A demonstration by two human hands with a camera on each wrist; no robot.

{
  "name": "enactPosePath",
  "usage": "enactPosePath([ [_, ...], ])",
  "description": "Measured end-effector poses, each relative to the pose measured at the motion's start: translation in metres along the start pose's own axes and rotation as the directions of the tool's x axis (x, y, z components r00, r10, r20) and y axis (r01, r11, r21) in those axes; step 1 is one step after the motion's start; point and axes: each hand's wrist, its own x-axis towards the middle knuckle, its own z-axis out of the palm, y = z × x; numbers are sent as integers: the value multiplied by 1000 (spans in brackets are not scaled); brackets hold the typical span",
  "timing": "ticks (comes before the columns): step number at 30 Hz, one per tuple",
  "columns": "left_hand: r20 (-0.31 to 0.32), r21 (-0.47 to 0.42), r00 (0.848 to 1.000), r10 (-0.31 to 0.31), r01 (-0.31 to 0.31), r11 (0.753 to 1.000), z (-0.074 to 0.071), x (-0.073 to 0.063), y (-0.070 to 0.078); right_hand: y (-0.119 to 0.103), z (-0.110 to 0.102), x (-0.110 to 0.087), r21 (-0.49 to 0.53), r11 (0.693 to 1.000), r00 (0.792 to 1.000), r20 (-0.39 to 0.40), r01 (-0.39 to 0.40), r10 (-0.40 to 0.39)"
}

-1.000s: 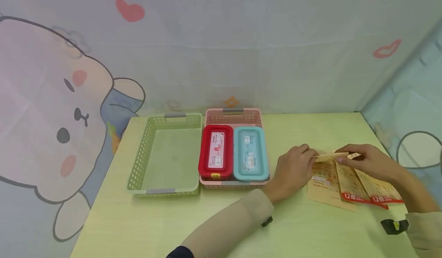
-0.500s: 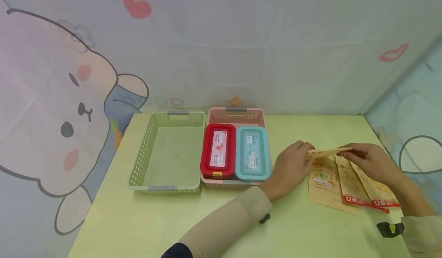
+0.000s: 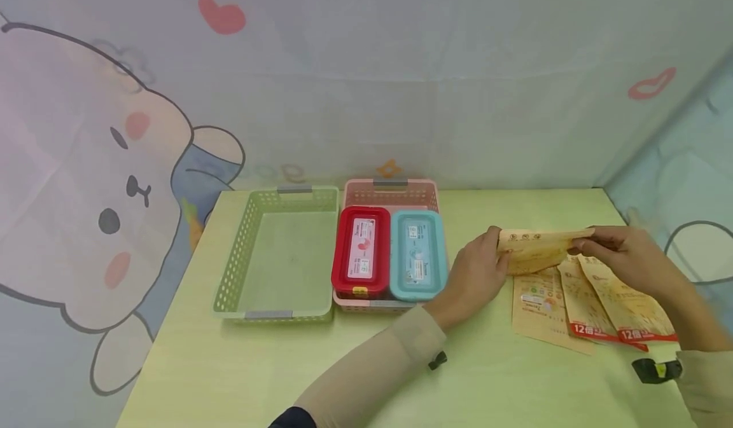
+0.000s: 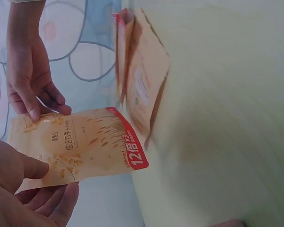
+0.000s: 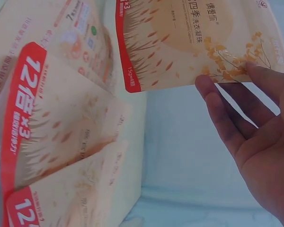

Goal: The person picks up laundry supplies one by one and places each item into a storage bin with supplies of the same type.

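Both hands hold one yellow-beige laundry capsule pouch [image 3: 531,250] by its two sides, raised above the table. My left hand [image 3: 474,278] pinches the left side, thumb on the printed face, as the left wrist view shows. On the other side, my right hand [image 3: 627,256] pinches the edge between thumb and fingers [image 5: 222,113]. A red band marked "12" crosses the held pouch's bottom edge in the left wrist view. Below, several similar pouches lie overlapped on the table: one [image 3: 541,310] shows its text side, others [image 3: 627,301] their red bands.
A green perforated basket [image 3: 229,275] stands on the left of the pale table [image 3: 458,377]. Beside it, a pink basket [image 3: 392,196] holds a red-lidded box [image 3: 362,250] and a light-blue-lidded box [image 3: 419,256]. A printed curtain [image 3: 355,78] hangs behind.
The held pouch has tilted from nearly edge-on to showing its face. Both hands have risen slightly with it, spreading a little farther apart. The pouches on the table stay put.
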Motion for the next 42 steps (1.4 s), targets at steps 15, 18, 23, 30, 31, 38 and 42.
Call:
enactPosePath([
  [15, -19, -66, 996, 86, -87, 994, -30, 2, 0, -34, -14, 10, -62, 998, 999, -49, -22, 19],
  [18, -23, -81, 996, 88, -89, 993, -40, 5, 1, -41, -16, 12, -60, 998, 998, -63, -28, 25],
  [23, -16, -133, 995, 101, -102, 986, -58, 8, 2, -51, -22, 17, -81, 996, 997, -76, 24, -30],
  [30, -13, -265, 994, 111, -110, 958, -88, 9, -1, -70, -24, 25, -127, 985, 989, -85, 112, -124],
  [31, -13, -283, 994, 108, -108, 953, -91, 8, -2, -73, -25, 25, -127, 985, 988, -87, 113, -125],
  [38, -4, -346, 998, 63, -61, 936, -111, 6, -7, -94, -19, 34, -80, 995, 990, -125, 52, -62],
  [42, -25, -351, 997, 79, -83, 933, -117, 3, -15, -103, -16, 39, -49, 998, 992, -116, 33, -38],
])
